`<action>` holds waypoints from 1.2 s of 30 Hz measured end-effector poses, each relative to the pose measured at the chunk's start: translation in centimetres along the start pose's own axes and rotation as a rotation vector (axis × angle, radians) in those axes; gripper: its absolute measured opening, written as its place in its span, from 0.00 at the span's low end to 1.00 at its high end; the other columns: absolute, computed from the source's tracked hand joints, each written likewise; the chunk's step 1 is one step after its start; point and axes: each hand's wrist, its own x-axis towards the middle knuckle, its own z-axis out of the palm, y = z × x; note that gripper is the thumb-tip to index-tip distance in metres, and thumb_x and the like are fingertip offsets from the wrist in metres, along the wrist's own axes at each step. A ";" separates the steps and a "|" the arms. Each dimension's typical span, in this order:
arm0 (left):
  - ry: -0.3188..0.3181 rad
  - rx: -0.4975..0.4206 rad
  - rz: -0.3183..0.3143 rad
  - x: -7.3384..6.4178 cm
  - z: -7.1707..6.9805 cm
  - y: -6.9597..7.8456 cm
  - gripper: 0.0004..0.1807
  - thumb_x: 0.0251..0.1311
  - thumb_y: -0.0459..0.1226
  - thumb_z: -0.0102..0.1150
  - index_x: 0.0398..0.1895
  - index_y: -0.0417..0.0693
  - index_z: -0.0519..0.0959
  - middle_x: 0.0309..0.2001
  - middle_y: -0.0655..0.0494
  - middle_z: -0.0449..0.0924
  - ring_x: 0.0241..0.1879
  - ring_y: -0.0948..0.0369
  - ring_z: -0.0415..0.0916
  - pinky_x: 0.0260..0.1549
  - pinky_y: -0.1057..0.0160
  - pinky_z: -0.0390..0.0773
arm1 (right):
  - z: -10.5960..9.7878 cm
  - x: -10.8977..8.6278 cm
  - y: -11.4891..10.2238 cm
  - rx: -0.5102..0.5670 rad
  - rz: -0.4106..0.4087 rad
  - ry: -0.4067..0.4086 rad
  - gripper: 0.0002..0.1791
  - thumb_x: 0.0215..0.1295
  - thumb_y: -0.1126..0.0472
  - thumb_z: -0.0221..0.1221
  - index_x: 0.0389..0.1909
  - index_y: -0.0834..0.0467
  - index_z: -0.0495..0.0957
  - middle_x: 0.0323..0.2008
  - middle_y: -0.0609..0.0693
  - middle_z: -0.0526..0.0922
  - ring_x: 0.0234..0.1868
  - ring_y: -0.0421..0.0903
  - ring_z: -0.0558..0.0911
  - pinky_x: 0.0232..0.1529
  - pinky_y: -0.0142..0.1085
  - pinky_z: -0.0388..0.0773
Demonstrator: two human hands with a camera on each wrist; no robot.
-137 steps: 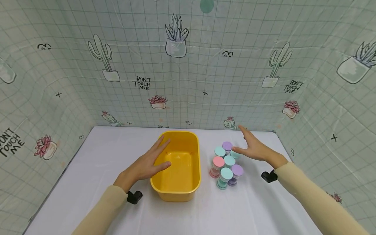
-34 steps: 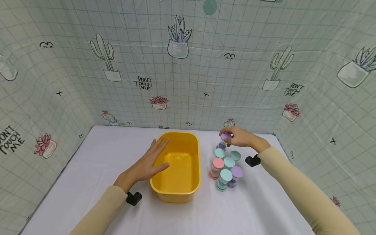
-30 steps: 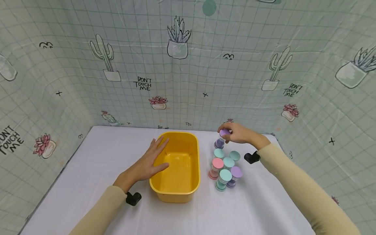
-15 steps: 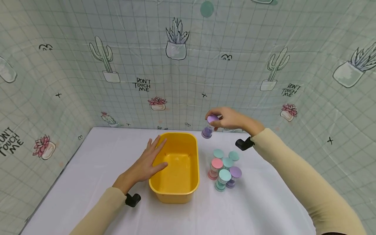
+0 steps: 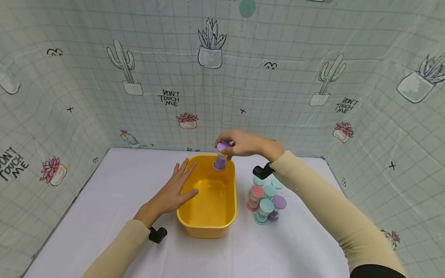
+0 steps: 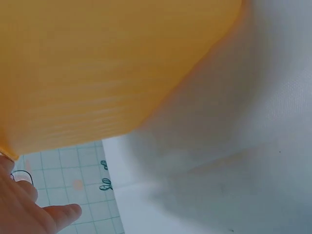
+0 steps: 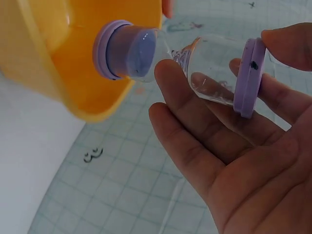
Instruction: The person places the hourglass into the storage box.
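My right hand pinches a purple-capped sand timer by its upper end, over the far part of the yellow bin. In the right wrist view the sand timer has clear glass, a narrow waist and purple sand at the end towards the bin. Thumb and fingers are at the other cap. My left hand lies with spread, straight fingers over the bin's left rim. In the left wrist view the bin's outer wall fills the upper left, with left fingers at the corner.
Right of the bin stand several more sand timers: a pink one, a purple one and teal ones, the front one nearest. Behind the white table rises a cactus-print cloth.
My right hand took the purple sand timer from the back of the group, lifted it and carried it left over the bin. My left hand has stayed nearly still at the bin.
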 end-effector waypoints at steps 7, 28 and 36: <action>-0.017 -0.057 -0.003 0.1 0.0 -0.1 0.47 0.71 0.57 0.54 0.85 0.62 0.42 0.85 0.53 0.27 0.82 0.39 0.24 0.71 0.23 0.44 | 2.0 2.1 0.6 -0.016 -0.021 -0.010 0.22 0.68 0.55 0.55 0.60 0.58 0.80 0.50 0.54 0.86 0.43 0.46 0.85 0.51 0.41 0.84; -0.013 -0.090 0.079 0.1 -0.2 -1.5 0.45 0.70 0.56 0.56 0.84 0.57 0.49 0.86 0.57 0.32 0.83 0.42 0.31 0.74 0.27 0.45 | 7.4 6.0 1.5 0.030 0.066 -0.069 0.24 0.66 0.57 0.56 0.62 0.58 0.79 0.55 0.54 0.84 0.48 0.47 0.83 0.57 0.40 0.82; 0.028 -0.086 0.154 -0.1 -0.1 -2.4 0.39 0.71 0.51 0.56 0.82 0.54 0.58 0.85 0.54 0.40 0.82 0.40 0.40 0.74 0.28 0.49 | 8.4 6.9 1.5 0.026 0.072 -0.112 0.25 0.65 0.59 0.57 0.63 0.59 0.79 0.57 0.54 0.83 0.52 0.48 0.81 0.63 0.42 0.80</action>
